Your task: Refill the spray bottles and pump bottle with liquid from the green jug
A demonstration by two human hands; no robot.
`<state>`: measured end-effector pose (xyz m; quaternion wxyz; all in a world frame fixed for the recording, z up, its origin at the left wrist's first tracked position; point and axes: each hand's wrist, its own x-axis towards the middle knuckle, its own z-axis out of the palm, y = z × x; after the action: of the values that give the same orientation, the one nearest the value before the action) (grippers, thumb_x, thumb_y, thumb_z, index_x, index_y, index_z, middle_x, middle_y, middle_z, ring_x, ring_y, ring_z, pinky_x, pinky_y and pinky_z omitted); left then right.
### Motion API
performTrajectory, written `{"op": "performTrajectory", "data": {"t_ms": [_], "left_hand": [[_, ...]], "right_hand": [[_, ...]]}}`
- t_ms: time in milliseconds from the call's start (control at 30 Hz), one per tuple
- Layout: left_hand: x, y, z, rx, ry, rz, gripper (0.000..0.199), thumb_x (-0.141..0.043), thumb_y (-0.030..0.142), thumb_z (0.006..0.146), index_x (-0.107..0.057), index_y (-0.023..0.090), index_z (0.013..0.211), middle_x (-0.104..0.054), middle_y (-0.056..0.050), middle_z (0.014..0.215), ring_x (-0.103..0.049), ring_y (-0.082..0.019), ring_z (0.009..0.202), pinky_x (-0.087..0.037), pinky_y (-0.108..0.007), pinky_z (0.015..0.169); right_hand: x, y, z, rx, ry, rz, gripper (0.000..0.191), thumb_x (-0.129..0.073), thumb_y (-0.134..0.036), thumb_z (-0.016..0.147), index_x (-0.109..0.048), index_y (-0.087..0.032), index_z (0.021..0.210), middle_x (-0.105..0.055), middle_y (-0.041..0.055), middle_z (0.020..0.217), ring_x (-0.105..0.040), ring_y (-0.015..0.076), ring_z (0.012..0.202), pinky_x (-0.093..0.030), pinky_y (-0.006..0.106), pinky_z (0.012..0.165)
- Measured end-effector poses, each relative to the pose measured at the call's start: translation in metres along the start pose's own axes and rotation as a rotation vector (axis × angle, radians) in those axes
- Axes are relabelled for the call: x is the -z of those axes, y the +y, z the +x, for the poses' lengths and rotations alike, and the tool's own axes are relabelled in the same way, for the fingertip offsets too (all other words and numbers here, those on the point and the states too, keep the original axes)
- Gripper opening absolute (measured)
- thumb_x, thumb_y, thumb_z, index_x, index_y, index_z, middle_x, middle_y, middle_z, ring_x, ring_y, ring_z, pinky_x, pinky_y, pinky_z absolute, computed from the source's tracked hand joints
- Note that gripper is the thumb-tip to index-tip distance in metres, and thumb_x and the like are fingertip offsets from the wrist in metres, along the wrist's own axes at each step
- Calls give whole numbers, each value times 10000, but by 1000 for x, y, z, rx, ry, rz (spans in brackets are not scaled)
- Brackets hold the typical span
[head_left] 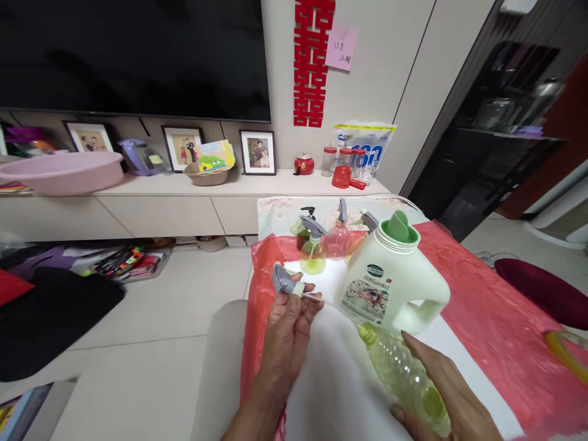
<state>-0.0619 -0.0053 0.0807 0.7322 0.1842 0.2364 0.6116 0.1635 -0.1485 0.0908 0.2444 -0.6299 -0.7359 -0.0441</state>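
Observation:
My left hand [291,321] pinches a grey spray nozzle [283,280] by its pale collar. From the collar a thin clear tube slants down to the right, its far end at or near the mouth of a yellow-green plastic bottle [399,370]; whether it is inside I cannot tell. My right hand [452,392] is wrapped around that bottle, which lies tilted with its neck toward the nozzle. Just behind the bottle stands a large pale green detergent jug [390,275] with a green spout in its uncapped top.
Behind my left hand stand a spray bottle with yellow liquid [313,256], a pink spray bottle [339,239] and a dark pump bottle [303,236]. Red plastic sheeting [487,318] and white paper [331,361] cover the table. Yellow tape [567,355] lies at right.

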Motion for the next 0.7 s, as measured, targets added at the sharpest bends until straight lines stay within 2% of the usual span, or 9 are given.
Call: {"op": "performTrajectory", "data": {"t_ms": [233,500,700], "left_hand": [[-3,-10,-11,52,-89,83,424,-864,327,738,-698,205,1108,-728,-42,960,-715,-174,846,-583,-300,808],[4,14,1,-110,49,20,423,-850,332,761,-673,230,1132,-723,-31,1005,-716,-153,872,-584,-288,838],[6,16,1,-114,61,-65,388,-841,286,776,-674,214,1119,-734,-25,966,-722,-151,870,-598,-285,835]], "right_hand": [[-12,-13,13,33,-9,43,643,-523,-432,974,-300,-205,1533,-490,100,1403,-550,247,1237,-599,354,915],[-9,-4,5,9,17,27,701,-564,-446,956,-270,-269,1567,-532,95,1358,-609,279,1150,-617,379,835],[-17,-2,0,-10,-2,56,716,-593,-418,943,-267,-269,1563,-529,106,1360,-602,294,1157,-610,403,852]]}}
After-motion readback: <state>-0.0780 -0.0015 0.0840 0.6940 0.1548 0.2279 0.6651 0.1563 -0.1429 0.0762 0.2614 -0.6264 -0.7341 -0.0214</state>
